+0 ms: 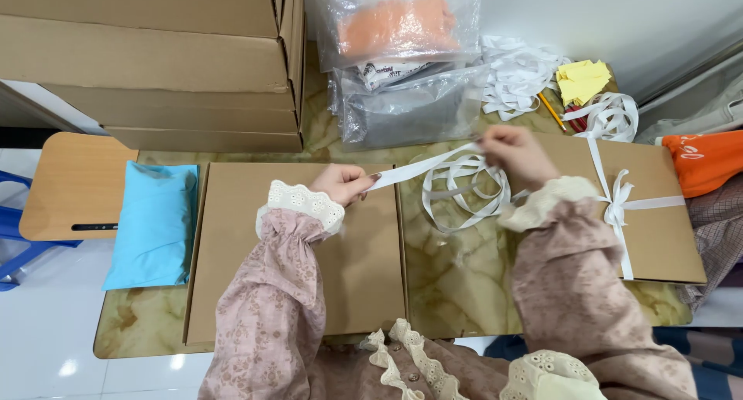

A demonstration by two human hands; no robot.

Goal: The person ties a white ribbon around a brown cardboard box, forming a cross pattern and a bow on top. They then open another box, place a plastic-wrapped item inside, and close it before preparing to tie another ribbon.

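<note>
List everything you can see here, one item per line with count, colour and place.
white ribbon: one, stretched between both hands, rest looped on the table
flat cardboard box: one, brown, under the left hand
ribboned cardboard box: one, brown, tied with white ribbon, at right
blue packet: one, left of the flat box
stacked cartons: several, brown, top left
plastic bags: two, clear, one with orange contents, top centre
loose ribbon pile: white, top right
yellow paper notes: a few, top right
pencil: one, yellow, by the notes
marble table: one, greenish
left hand: pinches ribbon end
right hand: pinches ribbon
</note>
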